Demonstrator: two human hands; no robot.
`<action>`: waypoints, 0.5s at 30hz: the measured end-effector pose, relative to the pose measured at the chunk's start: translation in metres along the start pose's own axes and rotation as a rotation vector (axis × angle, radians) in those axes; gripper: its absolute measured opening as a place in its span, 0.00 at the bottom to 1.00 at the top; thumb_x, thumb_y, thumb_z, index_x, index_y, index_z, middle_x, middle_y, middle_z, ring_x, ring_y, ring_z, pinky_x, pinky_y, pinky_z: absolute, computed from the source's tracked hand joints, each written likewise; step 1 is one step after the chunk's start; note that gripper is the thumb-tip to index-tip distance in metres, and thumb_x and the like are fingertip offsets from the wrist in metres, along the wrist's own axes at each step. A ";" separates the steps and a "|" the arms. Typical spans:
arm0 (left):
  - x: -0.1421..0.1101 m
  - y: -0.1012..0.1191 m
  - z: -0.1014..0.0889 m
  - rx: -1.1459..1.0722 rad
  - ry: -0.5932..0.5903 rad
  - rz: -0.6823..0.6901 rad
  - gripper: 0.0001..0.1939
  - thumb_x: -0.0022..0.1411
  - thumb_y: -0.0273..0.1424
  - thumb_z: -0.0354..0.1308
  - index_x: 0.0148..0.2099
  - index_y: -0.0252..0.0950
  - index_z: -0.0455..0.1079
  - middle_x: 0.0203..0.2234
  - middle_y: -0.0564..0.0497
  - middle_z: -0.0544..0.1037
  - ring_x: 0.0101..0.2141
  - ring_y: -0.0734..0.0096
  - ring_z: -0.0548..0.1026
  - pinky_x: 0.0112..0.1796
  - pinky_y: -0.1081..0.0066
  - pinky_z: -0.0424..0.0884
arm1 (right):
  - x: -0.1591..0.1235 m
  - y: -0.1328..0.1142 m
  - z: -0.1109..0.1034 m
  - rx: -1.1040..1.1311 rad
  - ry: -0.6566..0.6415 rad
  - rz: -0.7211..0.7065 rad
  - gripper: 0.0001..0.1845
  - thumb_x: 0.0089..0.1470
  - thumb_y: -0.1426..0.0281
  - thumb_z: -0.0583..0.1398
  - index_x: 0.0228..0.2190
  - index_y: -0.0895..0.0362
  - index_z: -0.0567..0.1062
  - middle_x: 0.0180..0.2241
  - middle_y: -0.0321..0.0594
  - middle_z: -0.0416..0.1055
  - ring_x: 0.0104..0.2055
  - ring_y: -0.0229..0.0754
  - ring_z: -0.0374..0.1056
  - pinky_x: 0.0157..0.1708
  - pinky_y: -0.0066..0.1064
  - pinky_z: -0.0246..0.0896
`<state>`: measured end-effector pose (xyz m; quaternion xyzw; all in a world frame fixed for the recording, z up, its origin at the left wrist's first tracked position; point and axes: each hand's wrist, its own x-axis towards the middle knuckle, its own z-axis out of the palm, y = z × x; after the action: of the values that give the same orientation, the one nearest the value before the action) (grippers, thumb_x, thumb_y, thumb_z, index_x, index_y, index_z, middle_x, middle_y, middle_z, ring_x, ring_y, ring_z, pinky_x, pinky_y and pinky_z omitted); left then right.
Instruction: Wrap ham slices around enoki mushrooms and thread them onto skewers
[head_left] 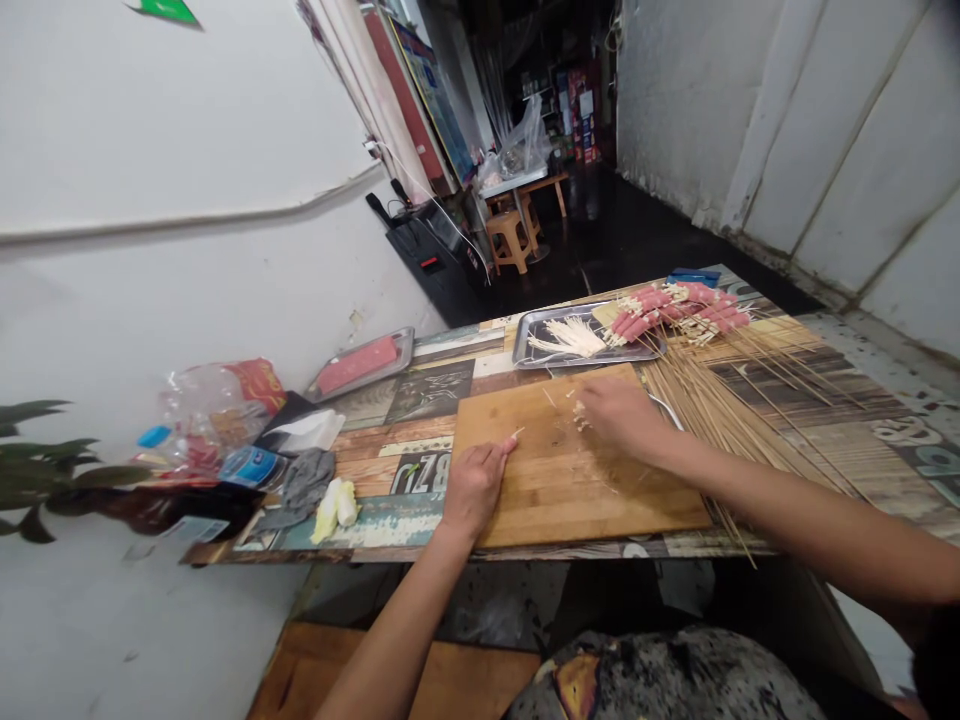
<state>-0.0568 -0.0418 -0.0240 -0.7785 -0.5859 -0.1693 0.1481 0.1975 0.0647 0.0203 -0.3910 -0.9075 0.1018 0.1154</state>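
Note:
My left hand (pixel 474 485) rests on the left edge of a wooden cutting board (pixel 570 490), its fingers curled and pinching a small pale piece at the fingertips. On the upper middle of the board, my right hand (pixel 616 412) lies with fingers closed over a small pale bit of food. A metal tray (pixel 536 330) behind the board holds white enoki mushrooms (pixel 570 338). Finished skewers of pink meat rolls (pixel 675 310) lie across its right side. Loose bamboo skewers (pixel 712 410) are spread to the right of the board.
A second metal tray with a pink slab of meat (pixel 358 364) sits at the back left. Plastic bags (pixel 217 410), a grey cloth (pixel 304 480) and a pale yellow item (pixel 336 505) clutter the table's left end. Stools (pixel 511 238) stand in the dark passage beyond.

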 end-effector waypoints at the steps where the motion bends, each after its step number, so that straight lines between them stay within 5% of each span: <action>1: 0.000 0.001 0.001 -0.005 0.000 -0.008 0.16 0.73 0.32 0.45 0.50 0.38 0.74 0.34 0.49 0.80 0.35 0.70 0.75 0.39 0.70 0.69 | -0.011 0.014 -0.003 -0.059 0.016 0.058 0.16 0.63 0.74 0.50 0.42 0.64 0.75 0.42 0.55 0.70 0.46 0.52 0.63 0.43 0.38 0.52; 6: 0.012 0.018 0.009 -0.077 -0.011 -0.103 0.16 0.71 0.32 0.47 0.44 0.35 0.76 0.31 0.47 0.81 0.32 0.68 0.76 0.37 0.69 0.69 | -0.042 0.051 0.004 -0.280 0.028 0.179 0.14 0.59 0.78 0.52 0.38 0.65 0.76 0.37 0.54 0.72 0.42 0.51 0.66 0.39 0.37 0.52; 11: 0.048 0.046 0.026 -0.192 -0.022 -0.129 0.17 0.72 0.34 0.46 0.45 0.36 0.76 0.34 0.45 0.81 0.33 0.67 0.76 0.39 0.67 0.69 | -0.039 0.052 0.010 -0.193 0.008 0.202 0.12 0.57 0.79 0.53 0.33 0.63 0.77 0.35 0.51 0.74 0.38 0.47 0.68 0.34 0.33 0.49; 15: 0.085 0.052 0.035 -0.195 -0.084 -0.133 0.24 0.73 0.37 0.43 0.33 0.34 0.77 0.28 0.45 0.80 0.29 0.68 0.74 0.35 0.69 0.65 | -0.045 0.058 0.015 -0.110 0.027 0.193 0.13 0.58 0.78 0.52 0.32 0.61 0.76 0.34 0.48 0.73 0.35 0.43 0.67 0.33 0.32 0.49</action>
<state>0.0182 0.0322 -0.0202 -0.7550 -0.6227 -0.2021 0.0357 0.2628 0.0693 -0.0154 -0.4836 -0.8682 0.0570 0.0956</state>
